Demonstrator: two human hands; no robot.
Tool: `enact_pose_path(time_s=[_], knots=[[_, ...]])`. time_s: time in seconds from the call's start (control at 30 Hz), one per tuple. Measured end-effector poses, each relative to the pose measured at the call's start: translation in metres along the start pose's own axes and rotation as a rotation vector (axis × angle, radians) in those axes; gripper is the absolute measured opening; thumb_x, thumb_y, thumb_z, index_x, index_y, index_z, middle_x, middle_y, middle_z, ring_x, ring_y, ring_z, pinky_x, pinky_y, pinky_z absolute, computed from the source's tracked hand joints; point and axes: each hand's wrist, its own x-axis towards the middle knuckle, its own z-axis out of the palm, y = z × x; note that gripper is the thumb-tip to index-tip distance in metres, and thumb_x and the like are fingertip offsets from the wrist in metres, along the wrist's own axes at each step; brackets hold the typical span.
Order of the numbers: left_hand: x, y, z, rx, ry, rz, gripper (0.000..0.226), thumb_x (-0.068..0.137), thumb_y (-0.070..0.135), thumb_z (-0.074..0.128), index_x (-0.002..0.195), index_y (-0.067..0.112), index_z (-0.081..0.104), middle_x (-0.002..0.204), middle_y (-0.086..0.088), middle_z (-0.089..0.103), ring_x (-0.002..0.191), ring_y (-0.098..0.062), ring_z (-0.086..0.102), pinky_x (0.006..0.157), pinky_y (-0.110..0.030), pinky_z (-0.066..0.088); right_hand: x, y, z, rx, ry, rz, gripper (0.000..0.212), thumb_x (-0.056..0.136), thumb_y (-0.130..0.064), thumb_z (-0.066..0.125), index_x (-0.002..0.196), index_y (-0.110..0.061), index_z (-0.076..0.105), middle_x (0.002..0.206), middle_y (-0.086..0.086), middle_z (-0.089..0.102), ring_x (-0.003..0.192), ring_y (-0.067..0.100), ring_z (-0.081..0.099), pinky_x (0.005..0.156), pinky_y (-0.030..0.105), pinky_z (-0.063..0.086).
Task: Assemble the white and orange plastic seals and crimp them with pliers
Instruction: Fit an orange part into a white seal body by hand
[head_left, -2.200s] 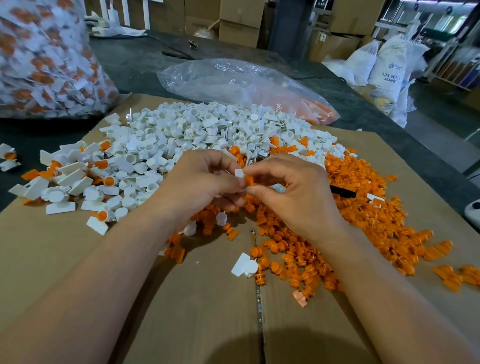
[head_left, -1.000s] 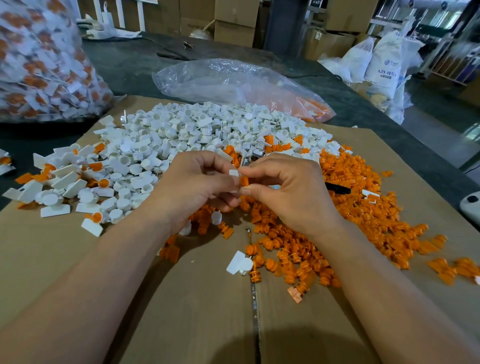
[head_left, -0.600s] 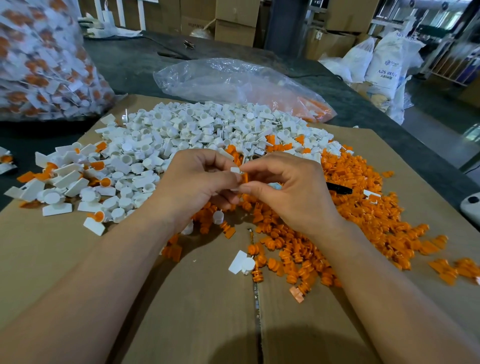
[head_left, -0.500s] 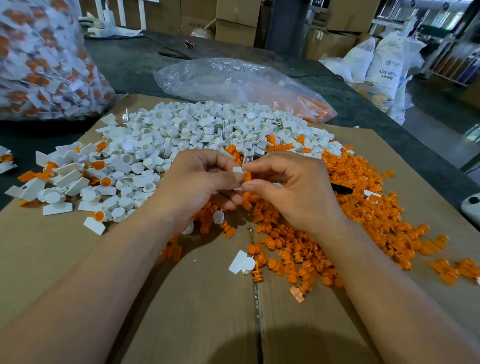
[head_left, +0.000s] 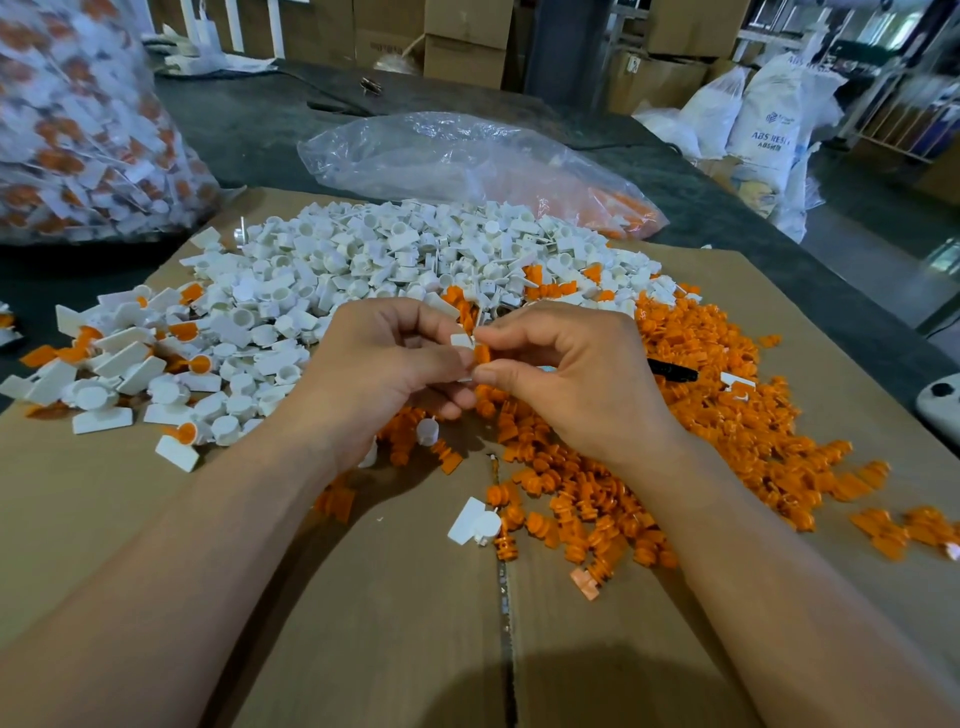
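Left hand (head_left: 384, 369) fingers pinch white seal body (head_left: 461, 340); right hand (head_left: 576, 374) fingers pinch orange insert (head_left: 482, 354); parts touching. White pile (head_left: 389, 260) at 11 o'clock of hands, orange pile (head_left: 717, 415) at 4 o'clock.

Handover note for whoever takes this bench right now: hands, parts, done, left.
Left hand pinches a white seal body. Right hand pinches an orange insert. The two parts meet at the fingertips; cannot tell if the insert is seated.
The white pile lies at the far centre of the cardboard, with the orange pile to its right.
Done: joined seals at the left.
Left: finish this pair, then crimp. A black handle in the orange pile may be the pliers; no hand holds it.
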Motion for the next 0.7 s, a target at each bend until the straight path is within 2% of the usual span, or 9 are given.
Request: enact_pose_path(time_s=[0.13, 0.27, 0.37, 0.43, 0.57, 0.7], knots=[[0.0008, -0.0005, 0.0012, 0.066, 0.042, 0.017, 0.017, 0.076, -0.012, 0.062, 0.068, 0.003, 0.058, 0.047, -0.006, 0.062, 0.039, -0.012, 0.059, 0.039, -0.017, 0.046, -0.0008, 0.0007, 0.0016, -0.019, -0.012, -0.058, 0.023, 0.071, -0.009, 0.074, 0.093, -0.005, 0.072, 0.086, 0.006, 0.069, 0.081, 0.016, 0.065, 0.074, 0.038, 0.054], [0.0012, -0.0001, 0.0014, 0.04, 0.053, 0.03, 0.016, 0.076, -0.011, 0.062, 0.068, 0.002, 0.059, 0.046, -0.006, 0.062, 0.04, -0.013, 0.058, 0.04, -0.017, 0.046, -0.0004, 0.0024, 0.0027, 0.009, 0.004, -0.067, 0.031, 0.07, -0.011, 0.075, 0.1, -0.008, 0.069, 0.086, -0.009, 0.061, 0.083, 0.007, 0.062, 0.077, 0.026, 0.053], [0.0017, 0.0007, 0.0006, 0.005, 0.05, 0.03, 0.013, 0.075, -0.01, 0.063, 0.07, 0.001, 0.059, 0.048, -0.008, 0.062, 0.041, -0.014, 0.059, 0.041, -0.018, 0.047, -0.0002, 0.0035, 0.0019, 0.026, 0.017, -0.073, 0.041, 0.069, -0.013, 0.076, 0.108, -0.019, 0.063, 0.089, -0.021, 0.057, 0.085, -0.001, 0.06, 0.079, 0.016, 0.05], [0.0014, 0.0011, -0.0002, 0.005, 0.052, 0.033, 0.013, 0.074, -0.01, 0.064, 0.069, 0.002, 0.06, 0.05, -0.008, 0.062, 0.041, -0.015, 0.059, 0.041, -0.018, 0.047, -0.0001, 0.0036, 0.0017, 0.043, 0.026, -0.096, 0.043, 0.07, -0.012, 0.075, 0.107, -0.025, 0.058, 0.09, -0.024, 0.057, 0.086, -0.002, 0.059, 0.078, 0.014, 0.05], [0.0005, 0.0016, -0.0015, 0.016, 0.056, 0.034, 0.015, 0.074, -0.009, 0.065, 0.066, 0.004, 0.062, 0.051, -0.008, 0.063, 0.042, -0.014, 0.059, 0.041, -0.018, 0.047, 0.0003, 0.0032, 0.0013, 0.054, 0.025, -0.143, 0.032, 0.072, -0.011, 0.074, 0.1, -0.023, 0.063, 0.085, -0.012, 0.064, 0.082, 0.004, 0.064, 0.075, 0.024, 0.054], [0.0008, 0.0022, -0.0009, 0.012, 0.051, 0.012, 0.017, 0.074, -0.01, 0.064, 0.065, 0.004, 0.062, 0.051, -0.008, 0.064, 0.042, -0.014, 0.06, 0.041, -0.018, 0.047, 0.0005, 0.0031, 0.0011, 0.04, 0.031, -0.167, 0.031, 0.072, -0.011, 0.073, 0.101, -0.02, 0.063, 0.085, -0.001, 0.067, 0.081, 0.012, 0.065, 0.074, 0.033, 0.055]])
